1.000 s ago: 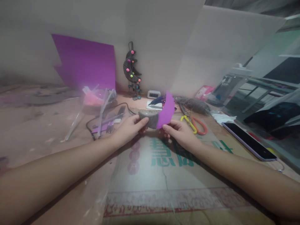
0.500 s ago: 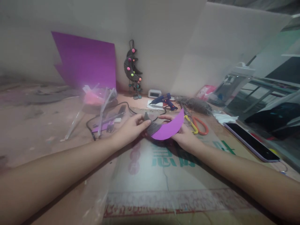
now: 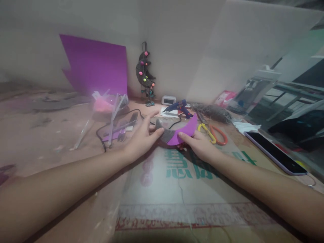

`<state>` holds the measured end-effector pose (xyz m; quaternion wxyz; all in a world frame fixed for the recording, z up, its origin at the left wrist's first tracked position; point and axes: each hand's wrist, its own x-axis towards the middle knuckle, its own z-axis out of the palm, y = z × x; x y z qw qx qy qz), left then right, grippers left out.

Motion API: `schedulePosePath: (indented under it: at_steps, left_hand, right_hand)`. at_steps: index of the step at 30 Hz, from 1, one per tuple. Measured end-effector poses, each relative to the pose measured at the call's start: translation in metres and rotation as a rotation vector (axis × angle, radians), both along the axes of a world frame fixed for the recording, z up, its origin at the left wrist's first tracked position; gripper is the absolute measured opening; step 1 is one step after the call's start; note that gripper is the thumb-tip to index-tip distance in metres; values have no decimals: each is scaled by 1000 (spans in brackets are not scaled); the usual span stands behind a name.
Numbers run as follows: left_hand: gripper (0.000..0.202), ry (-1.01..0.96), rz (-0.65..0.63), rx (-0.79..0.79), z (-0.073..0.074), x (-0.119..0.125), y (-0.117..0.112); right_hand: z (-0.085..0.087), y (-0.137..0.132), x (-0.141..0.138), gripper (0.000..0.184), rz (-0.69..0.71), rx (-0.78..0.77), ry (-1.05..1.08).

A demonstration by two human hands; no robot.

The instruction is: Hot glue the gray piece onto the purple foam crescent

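Observation:
Between my hands is a crescent cutout (image 3: 182, 134), purple on its right part and wrapped in grey yarn on its left part. My left hand (image 3: 145, 135) grips the grey end, thumb on top, with the index finger raised away from it. My right hand (image 3: 198, 143) pinches the purple part, its thumb on the face and the other fingers mostly hidden behind. The crescent is held above a printed cardboard sheet (image 3: 162, 192), its tips pointing up.
Behind stand a blue glue gun (image 3: 178, 107), a small white clock (image 3: 168, 100) and a hanging moon ornament (image 3: 144, 71). Scissors (image 3: 218, 135), grey yarn (image 3: 214, 113) and a phone (image 3: 275, 152) lie right. Left are glue sticks (image 3: 115, 118) and a purple sheet (image 3: 98, 67).
My right thumb has come over onto the purple face, and the crescent has turned a little more level. My left index finger has lifted. The view has shifted slightly.

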<state>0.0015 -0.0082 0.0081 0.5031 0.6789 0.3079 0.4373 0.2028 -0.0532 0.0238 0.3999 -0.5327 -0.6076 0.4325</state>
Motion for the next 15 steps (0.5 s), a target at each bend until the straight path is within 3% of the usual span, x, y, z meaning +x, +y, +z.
schedulePosePath:
  at_steps: [3,7,15]
  left_hand:
    - [47,117,-18,181,2,0,-4]
    - [53,297,-94,342,4,-1,-10]
    - [37,349,-88,418,0,1,-10]
  right_hand:
    - [-4,4,2,31,-62,-40,93]
    - [-5,8,5,29,-56,-107,224]
    - [-7,7,5,29,0,-111,224]
